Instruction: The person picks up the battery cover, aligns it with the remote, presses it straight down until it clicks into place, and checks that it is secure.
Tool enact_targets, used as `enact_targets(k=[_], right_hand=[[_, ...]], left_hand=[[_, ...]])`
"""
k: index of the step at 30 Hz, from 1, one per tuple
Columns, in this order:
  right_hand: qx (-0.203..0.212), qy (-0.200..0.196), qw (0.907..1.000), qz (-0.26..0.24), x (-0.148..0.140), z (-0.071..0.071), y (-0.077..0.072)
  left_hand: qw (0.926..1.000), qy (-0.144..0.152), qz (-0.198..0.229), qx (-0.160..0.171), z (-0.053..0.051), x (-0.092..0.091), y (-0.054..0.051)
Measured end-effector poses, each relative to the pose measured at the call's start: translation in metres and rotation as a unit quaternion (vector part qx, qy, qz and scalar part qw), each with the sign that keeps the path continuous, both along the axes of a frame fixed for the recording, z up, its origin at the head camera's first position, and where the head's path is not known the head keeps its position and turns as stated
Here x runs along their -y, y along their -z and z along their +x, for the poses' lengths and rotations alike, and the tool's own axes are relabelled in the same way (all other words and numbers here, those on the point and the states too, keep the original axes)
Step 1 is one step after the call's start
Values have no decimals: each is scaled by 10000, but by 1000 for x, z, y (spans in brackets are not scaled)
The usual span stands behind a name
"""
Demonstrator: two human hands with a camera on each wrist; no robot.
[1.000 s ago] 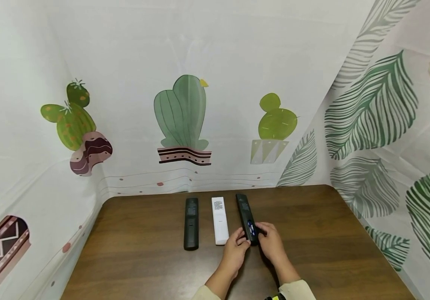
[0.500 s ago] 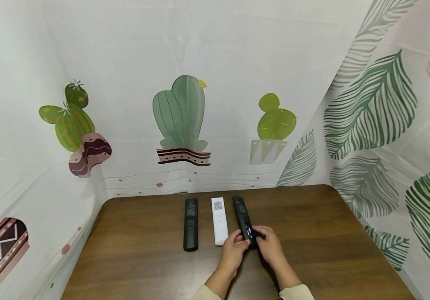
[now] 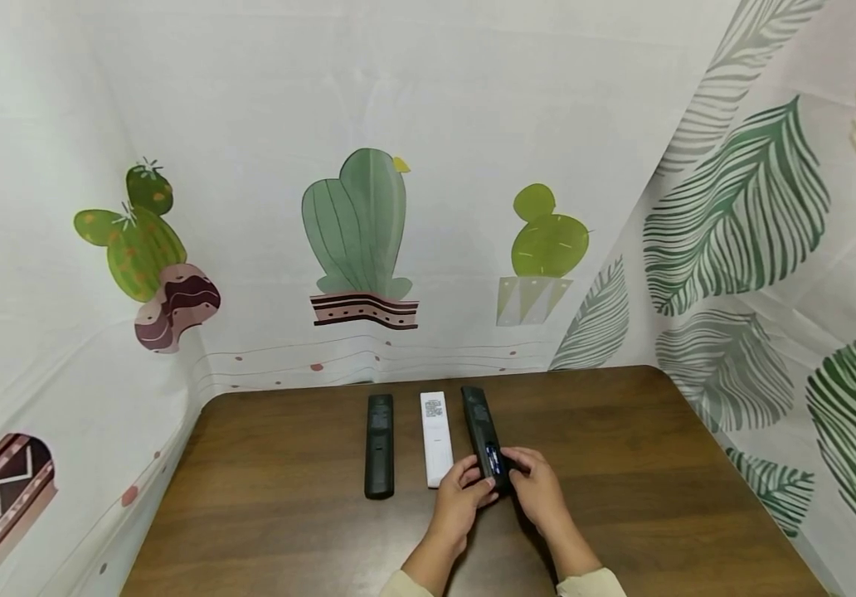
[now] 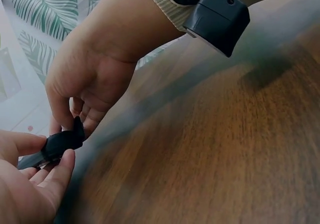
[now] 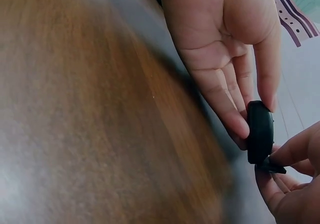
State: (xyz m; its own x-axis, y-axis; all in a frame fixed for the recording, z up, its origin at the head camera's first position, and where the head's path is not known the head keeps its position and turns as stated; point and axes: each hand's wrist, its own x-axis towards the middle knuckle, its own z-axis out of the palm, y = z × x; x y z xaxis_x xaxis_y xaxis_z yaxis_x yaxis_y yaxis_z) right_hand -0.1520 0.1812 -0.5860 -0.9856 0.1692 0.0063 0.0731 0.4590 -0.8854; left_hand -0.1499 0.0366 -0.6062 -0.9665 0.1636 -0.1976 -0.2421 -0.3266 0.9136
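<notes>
A black remote control (image 3: 479, 419) lies back side up, tilted, with dark blue batteries (image 3: 493, 458) showing in its uncovered compartment. My left hand (image 3: 458, 500) grips its near end from the left, thumb on one edge and fingers on the other, as the right wrist view shows of the remote's end (image 5: 260, 131). My right hand (image 3: 538, 489) is at the right edge of the remote. Between its thumb and fingers it pinches a small black piece (image 5: 272, 167), which looks like the battery cover, close against the remote. The cover (image 4: 78, 127) is partly hidden by fingers.
A white remote (image 3: 438, 444) lies face down just left of the held one. Farther left lies another black remote (image 3: 379, 448), also back side up. The brown wooden table (image 3: 286, 514) ends at a cloth backdrop (image 3: 458, 166) printed with cacti and leaves.
The held black remote has shifted slightly left, and its far end sits nearer the white remote. Both hands have moved a little left with it, the left hand more. The other remotes stay put.
</notes>
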Motion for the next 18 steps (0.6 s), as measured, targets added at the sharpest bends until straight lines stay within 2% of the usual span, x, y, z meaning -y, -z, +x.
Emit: enact_targets(k=[7,18], right_hand=[[-80,119,9997,-210,1,1,-1],[-141,181,9960,-862,-7,-1,-6]], left_hand=[[9998,60,180,0,0,7,-2],[9992,227,313,70,4,20,-8]])
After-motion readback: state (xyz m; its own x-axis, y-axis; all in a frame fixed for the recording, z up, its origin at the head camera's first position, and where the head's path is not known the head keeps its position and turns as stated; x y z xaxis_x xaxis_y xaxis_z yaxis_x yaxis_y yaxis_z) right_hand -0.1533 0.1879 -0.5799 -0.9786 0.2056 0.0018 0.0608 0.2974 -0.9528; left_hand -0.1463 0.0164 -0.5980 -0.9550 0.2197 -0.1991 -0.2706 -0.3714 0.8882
